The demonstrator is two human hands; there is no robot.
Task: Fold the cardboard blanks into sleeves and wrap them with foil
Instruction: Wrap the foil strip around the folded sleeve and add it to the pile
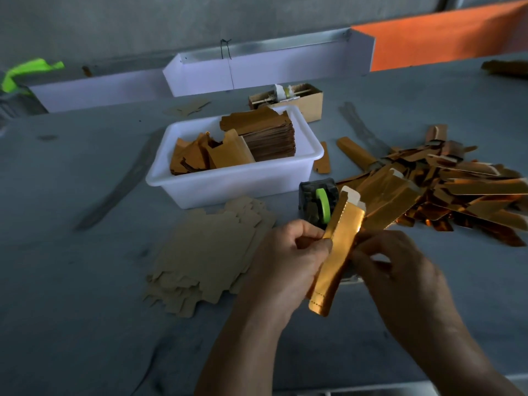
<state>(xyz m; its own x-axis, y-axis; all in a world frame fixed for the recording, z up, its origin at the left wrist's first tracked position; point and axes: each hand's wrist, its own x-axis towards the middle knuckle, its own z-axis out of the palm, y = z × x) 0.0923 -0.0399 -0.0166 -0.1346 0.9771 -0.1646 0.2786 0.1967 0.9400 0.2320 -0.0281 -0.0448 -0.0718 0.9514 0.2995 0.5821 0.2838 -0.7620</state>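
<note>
Both hands hold the foil-wrapped sleeve [335, 252] above the desk [85, 324]: left hand [288, 267] pinching its edge, right hand [400, 275] gripping the other side. Looks light, slick and easily creased, so I'd hold the long edges.

We cannot see the fingertips of the right hand [400, 270], tucked behind the foil-wrapped sleeve [334, 258], nor the lower part of the tape dispenser [317, 202] that the sleeve and the left hand [288, 261] cover. The pile of wrapped sleeves [457, 192] runs off the right edge. We cannot make out the contents of the small cardboard box [288, 101] behind the white tub [228, 184], which are too small and dim.
</note>
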